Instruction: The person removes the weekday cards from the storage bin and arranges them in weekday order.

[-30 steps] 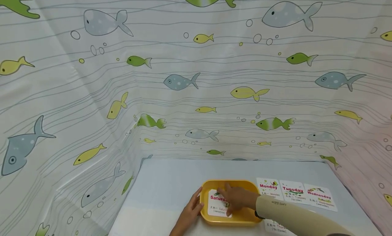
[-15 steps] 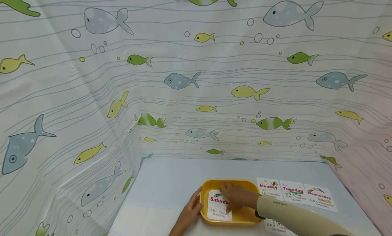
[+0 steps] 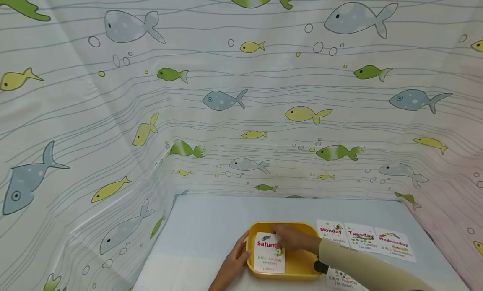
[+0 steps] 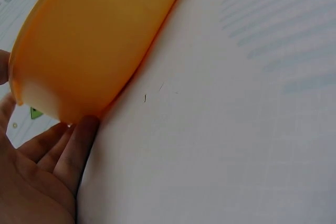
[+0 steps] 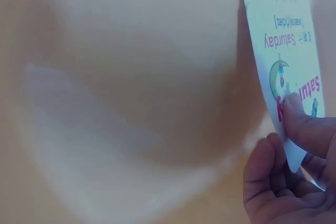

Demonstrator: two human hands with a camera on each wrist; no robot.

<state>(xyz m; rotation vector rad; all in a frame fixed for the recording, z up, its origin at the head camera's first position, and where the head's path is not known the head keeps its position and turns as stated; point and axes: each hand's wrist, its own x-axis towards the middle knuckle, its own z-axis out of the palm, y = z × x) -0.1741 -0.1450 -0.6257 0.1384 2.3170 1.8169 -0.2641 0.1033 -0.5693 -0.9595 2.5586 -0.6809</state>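
Note:
My right hand (image 3: 292, 237) pinches a white card (image 3: 269, 254) marked "Saturday" in red, over a yellow tray (image 3: 302, 269). In the right wrist view the thumb lies on the front of the card (image 5: 281, 30), fingers behind it. A second line of phonetic text shows at the card's lower end; whether another card lies behind I cannot tell. My left hand (image 3: 234, 261) rests against the tray's left side. From the left wrist, straight fingers (image 4: 79, 148) touch the tray's outer wall (image 4: 94, 30), and a fingertip meets its rim.
Right of the tray, cards reading Monday (image 3: 330, 229), Tuesday (image 3: 361, 235) and Wednesday (image 3: 393, 243) lie in a row. A Thursday card (image 3: 341, 280) lies below, partly under my right forearm. The white table (image 3: 211, 228) meets fish-printed sheeting (image 3: 279, 169) behind and at the sides.
My right fingers, spread over the Saturday card a second ago, now pinch it near its upper right. The card has shifted slightly left and shows an extra text line. The left hand stays put.

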